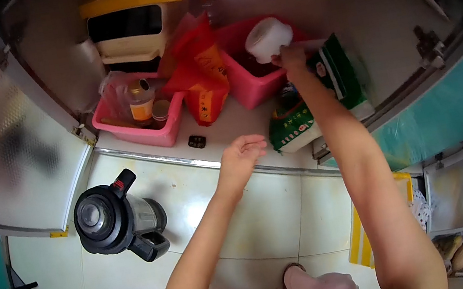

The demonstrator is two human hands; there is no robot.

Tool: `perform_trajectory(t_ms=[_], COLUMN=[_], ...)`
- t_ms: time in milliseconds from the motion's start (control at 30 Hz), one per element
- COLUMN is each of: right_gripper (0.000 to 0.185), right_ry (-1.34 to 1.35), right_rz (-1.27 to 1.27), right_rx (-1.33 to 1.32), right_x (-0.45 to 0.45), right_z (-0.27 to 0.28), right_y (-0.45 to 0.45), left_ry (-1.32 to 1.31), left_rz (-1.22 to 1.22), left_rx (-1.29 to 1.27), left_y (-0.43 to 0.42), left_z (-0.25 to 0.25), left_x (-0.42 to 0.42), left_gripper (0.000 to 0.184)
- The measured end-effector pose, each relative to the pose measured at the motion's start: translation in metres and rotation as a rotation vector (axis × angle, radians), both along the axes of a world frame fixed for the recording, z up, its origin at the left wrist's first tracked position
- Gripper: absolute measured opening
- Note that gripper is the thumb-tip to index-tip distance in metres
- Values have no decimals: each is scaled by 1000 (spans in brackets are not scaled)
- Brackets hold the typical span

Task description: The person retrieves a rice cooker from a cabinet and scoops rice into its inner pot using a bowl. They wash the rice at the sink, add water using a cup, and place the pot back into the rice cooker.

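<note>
The right hand (291, 61) reaches into an open cabinet and grasps a white bowl (267, 39) by its lower right edge, the fingertips partly hidden from view. The bowl is tilted over the mouth of the right-hand pink bin (259, 86); whether it touches the bin, I cannot tell. The left hand (242, 158) is released and holds nothing, its fingers loosely extended above the cabinet's front edge. Beneath the right forearm lies a green and white package (296, 126). Left of the pink bin stands a red bag (203, 81) with yellow markings, and beside that a pink basket (143, 137) carries a bottle (141, 106) with an orange label and a lidded jar (160, 113). A small dark item (197, 142) lies on the cabinet floor (223, 140) in front of the basket. Behind the basket is a cream container (129, 50) with a yellow top. On the tiled floor (260, 220), outside the cabinet, a black-lidded jug (143, 216) stands near the left door (30, 161)
</note>
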State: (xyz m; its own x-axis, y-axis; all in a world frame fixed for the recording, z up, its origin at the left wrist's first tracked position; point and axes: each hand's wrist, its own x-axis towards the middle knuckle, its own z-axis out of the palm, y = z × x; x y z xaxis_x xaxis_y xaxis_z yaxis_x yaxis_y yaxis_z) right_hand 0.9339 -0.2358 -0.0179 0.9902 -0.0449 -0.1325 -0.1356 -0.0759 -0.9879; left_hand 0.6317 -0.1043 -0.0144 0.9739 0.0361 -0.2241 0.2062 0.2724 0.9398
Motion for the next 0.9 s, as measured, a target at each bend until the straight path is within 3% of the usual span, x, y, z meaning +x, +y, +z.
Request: perform_trajectory(t_ms=[67, 100, 133, 200, 233, 267, 300, 433, 533, 567, 700, 833, 900], right_gripper=[15, 13, 13, 18, 24, 28, 32, 34, 40, 60, 81, 79, 75], right_ry=[-542, -1039, -742, -764, -1027, -1098, -1130, -1251, -1024, -846, -315, -40, 52], right_rz=[32, -101, 100, 243, 301, 370, 410, 448, 328, 274, 329, 362, 368], right_rx=[-482, -928, -743, -1058, -985, -916, -963, -1109, -882, -751, -78, 419, 358], right_x=[-46, -80, -119, -189, -203, -225, -245, -288, -317, -325, -338, -340, -343], right_z=[-3, 5, 22, 45, 33, 39, 50, 66, 90, 92, 87, 80, 84], right_y=[-1, -3, -4, -17, -32, -43, -53, -95, -123, -133, -155, -170, -185], left_ry=[-47, -49, -52, -85, -51, -14, 56, 52, 31, 19, -177, -181, -167], left_rz=[1, 69, 137, 263, 277, 291, 204, 64, 30, 26, -28, -190, -307], left_rx=[78, 96, 114, 142, 91, 41, -71, -25, -124, -110, 16, 103, 160], left_y=[3, 3, 3, 3, 2, 0, 0, -29, -48, -52, -58, -76, -88], left_z=[2, 9, 18, 29, 41, 55, 65, 60, 63, 69, 52, 66, 67], left_x=[4, 7, 11, 16, 16, 14, 13, 5, -6, -10, -16, -27, -30], left_gripper=[38, 44, 50, 67, 66, 66, 64, 58, 54, 52, 55, 63, 60])
